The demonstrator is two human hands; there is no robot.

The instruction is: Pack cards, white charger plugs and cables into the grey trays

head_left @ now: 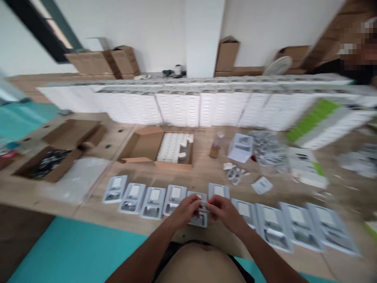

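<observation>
My left hand and my right hand meet above a grey plastic tray near the table's front edge. Fingers of both hands are pinched together around something small and pale that blur keeps me from naming. Part of that tray is hidden beneath the hands. Similar trays run in a row to either side, each with a white flat piece in its upper recess: one tray lies to the left, another to the right. Directly behind my right hand is one more tray.
Beyond the row stands an open carton of white adapter-like blocks. Farther left is a box of dark cables beside a plastic bag. A bottle, bagged parts and stacked white boxes fill the back. A person is at far right.
</observation>
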